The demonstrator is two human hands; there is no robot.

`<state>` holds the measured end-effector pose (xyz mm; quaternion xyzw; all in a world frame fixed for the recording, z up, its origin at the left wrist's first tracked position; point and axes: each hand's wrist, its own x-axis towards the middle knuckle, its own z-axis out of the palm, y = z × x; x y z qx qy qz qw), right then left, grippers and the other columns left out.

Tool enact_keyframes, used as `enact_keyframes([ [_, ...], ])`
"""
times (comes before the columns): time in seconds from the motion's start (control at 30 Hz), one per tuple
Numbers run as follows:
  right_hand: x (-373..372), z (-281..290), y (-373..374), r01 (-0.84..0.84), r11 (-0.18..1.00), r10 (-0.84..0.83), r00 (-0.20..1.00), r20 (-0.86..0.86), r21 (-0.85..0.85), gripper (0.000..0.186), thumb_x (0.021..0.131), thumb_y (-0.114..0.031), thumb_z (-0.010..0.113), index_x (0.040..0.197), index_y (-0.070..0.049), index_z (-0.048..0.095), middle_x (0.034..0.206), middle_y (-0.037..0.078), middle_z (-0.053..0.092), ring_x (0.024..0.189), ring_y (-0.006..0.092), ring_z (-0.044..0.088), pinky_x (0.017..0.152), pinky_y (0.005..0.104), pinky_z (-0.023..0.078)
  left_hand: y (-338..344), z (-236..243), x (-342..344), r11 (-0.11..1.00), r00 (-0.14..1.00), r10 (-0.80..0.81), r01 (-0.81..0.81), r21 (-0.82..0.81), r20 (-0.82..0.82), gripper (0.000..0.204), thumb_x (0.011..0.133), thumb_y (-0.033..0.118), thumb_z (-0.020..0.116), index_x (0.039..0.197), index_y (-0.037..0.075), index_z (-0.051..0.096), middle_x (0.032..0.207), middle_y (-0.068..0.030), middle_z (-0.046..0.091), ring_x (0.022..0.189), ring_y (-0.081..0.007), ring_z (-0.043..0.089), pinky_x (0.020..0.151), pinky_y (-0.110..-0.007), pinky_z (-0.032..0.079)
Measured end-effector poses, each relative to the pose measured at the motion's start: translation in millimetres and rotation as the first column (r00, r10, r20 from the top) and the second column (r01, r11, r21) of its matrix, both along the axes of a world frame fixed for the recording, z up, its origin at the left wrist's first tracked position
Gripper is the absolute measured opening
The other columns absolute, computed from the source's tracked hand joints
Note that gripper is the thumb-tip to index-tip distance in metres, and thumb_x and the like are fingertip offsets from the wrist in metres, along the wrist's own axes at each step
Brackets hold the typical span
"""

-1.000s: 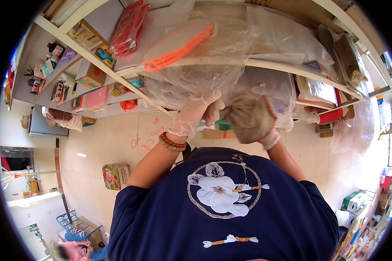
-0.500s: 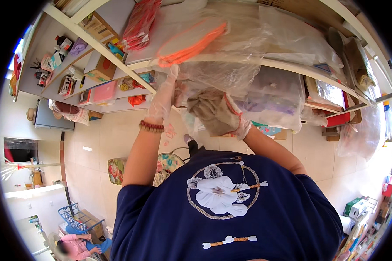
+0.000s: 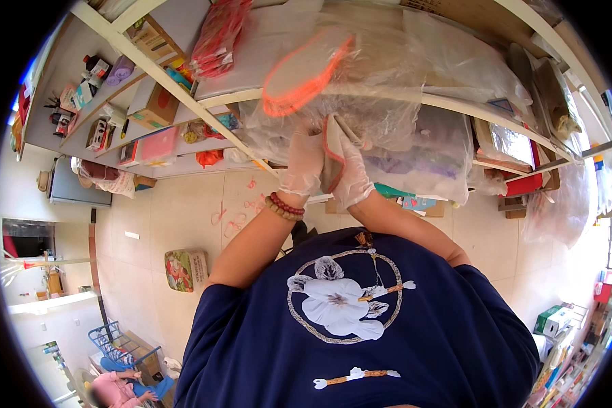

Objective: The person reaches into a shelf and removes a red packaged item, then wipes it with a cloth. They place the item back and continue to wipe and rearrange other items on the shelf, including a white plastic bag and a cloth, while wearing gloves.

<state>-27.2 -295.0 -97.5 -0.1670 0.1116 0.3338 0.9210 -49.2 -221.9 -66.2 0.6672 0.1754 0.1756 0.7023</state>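
Side by side in front of the shelf, my left hand (image 3: 302, 163) and my right hand (image 3: 353, 178) wear clear plastic gloves. Between them is a grey-brown cloth piece (image 3: 333, 158) with a reddish edge, held on end and bent. My right hand is closed around one side of it. My left hand presses on the other side, its fingertips partly hidden. Just beyond, a stack of flat, sole-shaped pieces (image 3: 302, 76) with bright orange edges lies over the shelf's front rail, on clear plastic sheeting (image 3: 381, 58).
A red-wrapped bundle (image 3: 219, 41) lies on the shelf at the upper left. Cardboard boxes (image 3: 152, 102) and small goods fill the left compartments. Below the white rail (image 3: 455, 103) hangs a filled clear bag (image 3: 428, 153). A patterned stool (image 3: 186, 270) stands on the floor; a person in pink (image 3: 115, 389) sits lower left.
My left hand has come down from the orange-edged stack to the cloth piece. The cloth piece has turned on end between both hands. The orange-edged stack has shifted slightly and lies more steeply.
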Motion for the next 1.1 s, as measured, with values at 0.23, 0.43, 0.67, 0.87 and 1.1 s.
enact_keyframes([
  [0.23,14,6,-13,0.04,0.997,-0.039,0.999,0.019,-0.063,0.015,0.087,-0.016,0.057,0.1,-0.007,0.06,0.087,0.005,0.062,0.077,0.017,0.059,0.063,0.0308,0.05,10,-9,-3,0.872,0.984,-0.179,0.154,-0.465,-0.011,0.023,0.084,0.023,0.061,0.09,0.001,0.059,0.069,-0.004,0.06,0.057,-0.0092,0.055,0.048,-0.022,0.041],
  [0.43,28,-12,-28,-0.134,0.99,0.118,0.962,0.248,0.048,0.016,0.088,-0.021,0.057,0.098,-0.009,0.059,0.086,0.006,0.061,0.075,0.0199,0.057,0.062,0.0341,0.048,-7,19,-7,0.93,0.994,-0.044,0.006,-0.369,-0.097,0.018,0.085,0.026,0.059,0.082,0.009,0.056,0.057,0.0018,0.048,0.044,-0.0051,0.04,0.038,-0.02,0.028],
  [0.67,31,-5,-60,0.197,0.97,-0.182,0.977,0.112,-0.142,0.027,0.089,-0.015,0.057,0.113,-0.004,0.053,0.103,0.008,0.06,0.088,0.0195,0.06,0.073,0.0339,0.052,-8,16,-9,0.958,0.995,0.05,-0.072,-0.276,-0.085,0.022,0.084,0.03,0.061,0.074,0.013,0.05,0.055,0.0036,0.044,0.044,-0.0058,0.037,0.039,-0.02,0.026],
  [0.87,36,-18,-121,0.287,0.935,-0.26,0.954,0.149,-0.207,0.028,0.089,-0.029,0.055,0.109,-0.008,0.057,0.107,0.007,0.061,0.096,0.0218,0.059,0.079,0.0371,0.051,30,5,-6,0.921,0.959,0.283,-0.28,-0.27,-0.029,0.025,0.084,0.033,0.06,0.073,0.013,0.049,0.054,0.0033,0.043,0.043,-0.007,0.037,0.039,-0.021,0.027],
  [1.1,51,-15,-169,0.194,0.931,-0.15,0.976,0.16,-0.309,0.051,0.09,-0.043,0.049,0.127,-0.008,0.044,0.126,0.012,0.051,0.115,0.0283,0.049,0.096,0.0421,0.042,20,3,-32,0.922,0.994,-0.036,-0.006,-0.386,-0.1,0.036,0.085,0.044,0.058,0.074,0.01,0.055,0.056,0.0028,0.043,0.042,-0.0069,0.036,0.039,-0.021,0.028],
])
